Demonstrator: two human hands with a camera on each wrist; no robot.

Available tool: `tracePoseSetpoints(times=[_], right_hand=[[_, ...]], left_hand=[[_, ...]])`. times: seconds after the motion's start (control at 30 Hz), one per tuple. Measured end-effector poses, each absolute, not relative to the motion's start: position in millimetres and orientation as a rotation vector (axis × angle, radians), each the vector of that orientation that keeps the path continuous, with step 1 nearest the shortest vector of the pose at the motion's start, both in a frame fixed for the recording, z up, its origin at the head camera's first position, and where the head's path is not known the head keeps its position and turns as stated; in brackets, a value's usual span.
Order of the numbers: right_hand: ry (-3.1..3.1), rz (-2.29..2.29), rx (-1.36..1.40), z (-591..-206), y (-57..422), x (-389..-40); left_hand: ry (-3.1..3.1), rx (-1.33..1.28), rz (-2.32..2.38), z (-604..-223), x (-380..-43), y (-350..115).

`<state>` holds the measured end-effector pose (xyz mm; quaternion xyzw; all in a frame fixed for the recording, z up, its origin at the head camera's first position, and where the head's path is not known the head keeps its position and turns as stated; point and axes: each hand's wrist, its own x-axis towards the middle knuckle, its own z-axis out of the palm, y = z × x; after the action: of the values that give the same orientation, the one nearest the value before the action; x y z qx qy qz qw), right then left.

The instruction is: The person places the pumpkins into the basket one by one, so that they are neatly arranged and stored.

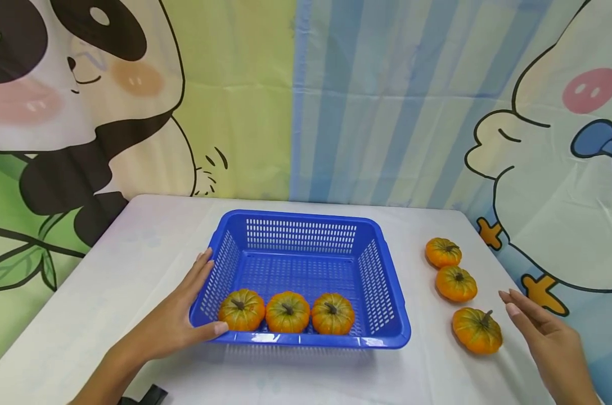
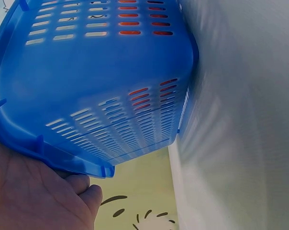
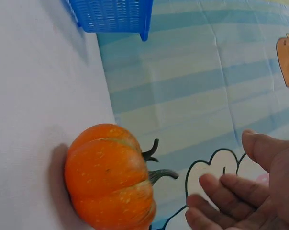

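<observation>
A blue plastic basket (image 1: pixel 306 339) with slotted walls stands on the white table. Three small orange pumpkins line its front inside wall: a left one (image 1: pixel 241 310), a middle one (image 1: pixel 288 312) and a right one (image 1: pixel 333 314). My left hand (image 1: pixel 176 320) holds the basket's left rim, thumb over the front corner; in the left wrist view its fingers lie against the rim's outside. Three more pumpkins sit right of the basket: far (image 1: pixel 443 252), middle (image 1: pixel 456 283) and near (image 1: pixel 477 331). Beside the near one hovers my right hand (image 1: pixel 551 343), empty, fingers extended and thumb apart.
The white table (image 1: pixel 149 247) ends at a cloth backdrop (image 1: pixel 367 112) with cartoon animals and stripes. A small black object (image 1: pixel 153 395) shows at the lower edge, by the left forearm.
</observation>
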<state>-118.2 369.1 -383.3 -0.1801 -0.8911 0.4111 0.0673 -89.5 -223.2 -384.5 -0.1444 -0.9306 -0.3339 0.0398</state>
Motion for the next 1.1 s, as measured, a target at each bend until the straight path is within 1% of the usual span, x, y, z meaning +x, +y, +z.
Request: tracePoseSetpoints(times=[0.13,0.3,0.57,0.83,1.1], right_hand=[[-2.642,1.401,-0.781,-388,376,-125],[-2.681,1.482,-0.898,-399,383,-132],[-2.94,1.554,-0.79,-410,384,-135],[-3.066,1.365,-0.728,-419,382,-138],[-3.022,1.346,-0.753,-437,394,-146]], left_hand=[[-2.853,-0.439,-1.032,-384,-89,-223],[-2.857,-0.426,-1.034,-385,-89,-223],[-2.845,-0.448,-1.025,-386,-89,-224],[-2.837,-0.456,-1.038,-386,-89,-223],[-2.846,-0.443,-1.031,-387,-89,-223]])
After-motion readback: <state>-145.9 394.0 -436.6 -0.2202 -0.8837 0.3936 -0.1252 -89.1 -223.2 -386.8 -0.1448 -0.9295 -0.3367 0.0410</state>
